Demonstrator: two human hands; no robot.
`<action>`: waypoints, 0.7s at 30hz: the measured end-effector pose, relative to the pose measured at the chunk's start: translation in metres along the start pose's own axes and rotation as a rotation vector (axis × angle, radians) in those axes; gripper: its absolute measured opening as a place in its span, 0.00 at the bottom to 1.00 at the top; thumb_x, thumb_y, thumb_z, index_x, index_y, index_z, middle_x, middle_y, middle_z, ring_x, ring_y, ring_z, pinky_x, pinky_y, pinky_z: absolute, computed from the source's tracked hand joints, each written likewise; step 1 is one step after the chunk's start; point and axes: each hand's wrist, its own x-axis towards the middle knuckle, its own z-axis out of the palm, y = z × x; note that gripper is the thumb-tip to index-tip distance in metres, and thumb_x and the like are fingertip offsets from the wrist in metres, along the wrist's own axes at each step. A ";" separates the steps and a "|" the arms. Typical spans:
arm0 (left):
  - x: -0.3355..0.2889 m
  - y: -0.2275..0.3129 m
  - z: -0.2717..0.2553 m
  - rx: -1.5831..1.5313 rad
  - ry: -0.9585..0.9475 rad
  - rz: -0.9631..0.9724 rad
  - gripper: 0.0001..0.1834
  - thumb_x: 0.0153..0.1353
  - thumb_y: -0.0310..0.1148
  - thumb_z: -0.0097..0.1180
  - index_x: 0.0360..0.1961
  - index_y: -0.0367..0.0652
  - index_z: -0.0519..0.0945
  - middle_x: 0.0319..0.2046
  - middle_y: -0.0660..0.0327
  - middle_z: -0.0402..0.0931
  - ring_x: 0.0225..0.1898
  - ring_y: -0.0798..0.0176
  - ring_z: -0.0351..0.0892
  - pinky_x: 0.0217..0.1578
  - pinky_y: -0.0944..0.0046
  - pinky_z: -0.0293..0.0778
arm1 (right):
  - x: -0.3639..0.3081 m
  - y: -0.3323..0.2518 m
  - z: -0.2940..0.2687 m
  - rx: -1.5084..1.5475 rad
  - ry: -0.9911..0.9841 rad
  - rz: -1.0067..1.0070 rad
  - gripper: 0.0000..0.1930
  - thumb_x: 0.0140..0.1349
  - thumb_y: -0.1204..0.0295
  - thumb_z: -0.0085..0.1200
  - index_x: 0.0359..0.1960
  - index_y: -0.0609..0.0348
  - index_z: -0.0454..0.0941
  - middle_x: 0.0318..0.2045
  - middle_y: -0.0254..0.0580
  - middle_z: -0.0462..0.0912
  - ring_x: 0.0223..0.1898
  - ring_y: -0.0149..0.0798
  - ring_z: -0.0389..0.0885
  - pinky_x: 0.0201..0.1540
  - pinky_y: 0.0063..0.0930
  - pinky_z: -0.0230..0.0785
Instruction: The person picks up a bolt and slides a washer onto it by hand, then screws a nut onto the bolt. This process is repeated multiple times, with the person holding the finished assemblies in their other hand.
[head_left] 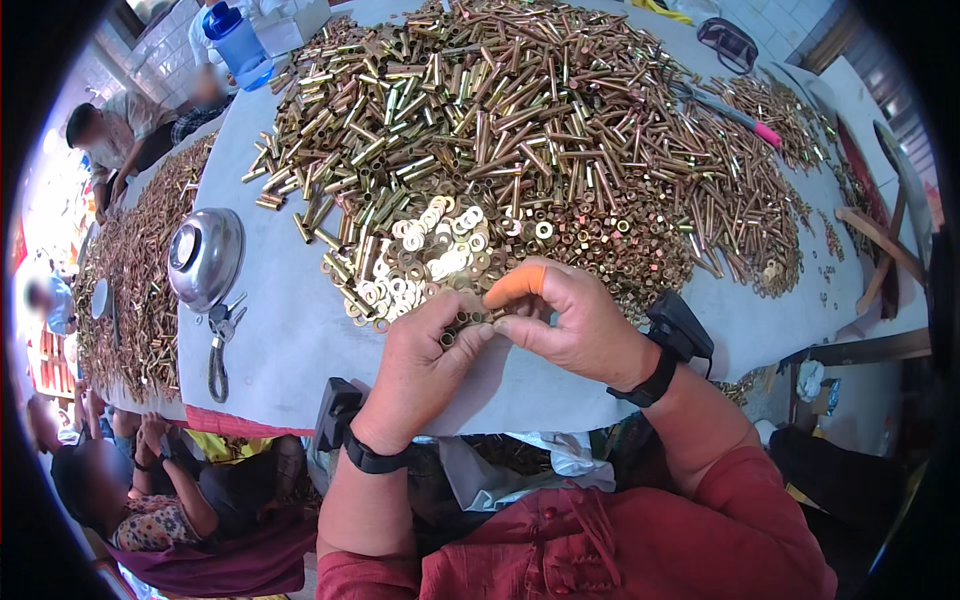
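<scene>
Table: a pale sheet (285,365) covers the worktop; a red edge shows beneath it at the near left.
Far heap: gold-coloured metal sleeves (410,115) and slim bolts (600,150) lie jumbled together across the middle and back.
Near heap: shiny flat washers (412,268) spread just beyond the hands, with small nuts (600,238) to their right.
Left hand (425,340): thumb and fingers are clamped on a few short metal tubes (447,341), their round open ends showing, held above the sheet near the washers.
Right hand (580,325): an orange cover (516,285) wraps a finger; the thumb tip meets the left thumb, but I cannot tell whether the fingers grip a part.
Wrists: each wears a black strap with a dark box.
Left side: a round steel bowl (210,262) sits near a bunch of keys (226,322).
Back: a blue bottle (237,48) stands at far left; a pink-tipped tool (742,118) lies at right.
Others: several people sit around a second heap-covered table at left.
</scene>
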 end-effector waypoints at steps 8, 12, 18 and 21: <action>-0.005 0.000 -0.009 -0.301 0.133 -0.178 0.06 0.67 0.28 0.56 0.42 0.39 0.77 0.30 0.69 0.76 0.30 0.76 0.69 0.31 0.73 0.67 | 0.004 -0.016 -0.034 -0.476 0.253 0.009 0.11 0.60 0.74 0.55 0.45 0.58 0.79 0.33 0.48 0.80 0.34 0.49 0.81 0.40 0.36 0.75; -0.005 -0.001 -0.008 -0.312 0.155 -0.148 0.06 0.67 0.28 0.55 0.42 0.38 0.76 0.30 0.70 0.75 0.28 0.78 0.67 0.29 0.75 0.65 | -0.005 -0.014 -0.022 -0.824 0.084 0.010 0.11 0.59 0.73 0.55 0.44 0.55 0.77 0.33 0.45 0.79 0.36 0.50 0.81 0.38 0.43 0.74; -0.001 -0.004 -0.007 -0.279 0.156 -0.139 0.05 0.67 0.27 0.56 0.40 0.37 0.77 0.30 0.68 0.76 0.32 0.74 0.71 0.36 0.72 0.70 | -0.001 -0.015 -0.019 -0.815 0.055 -0.006 0.09 0.57 0.72 0.58 0.40 0.54 0.77 0.31 0.43 0.75 0.34 0.48 0.79 0.35 0.41 0.73; 0.003 -0.012 -0.005 -0.184 0.132 -0.112 0.07 0.67 0.33 0.57 0.41 0.41 0.76 0.29 0.70 0.77 0.26 0.79 0.67 0.27 0.76 0.64 | 0.004 -0.011 -0.012 -0.857 0.061 -0.089 0.09 0.55 0.71 0.59 0.38 0.55 0.77 0.30 0.42 0.75 0.36 0.47 0.78 0.35 0.40 0.73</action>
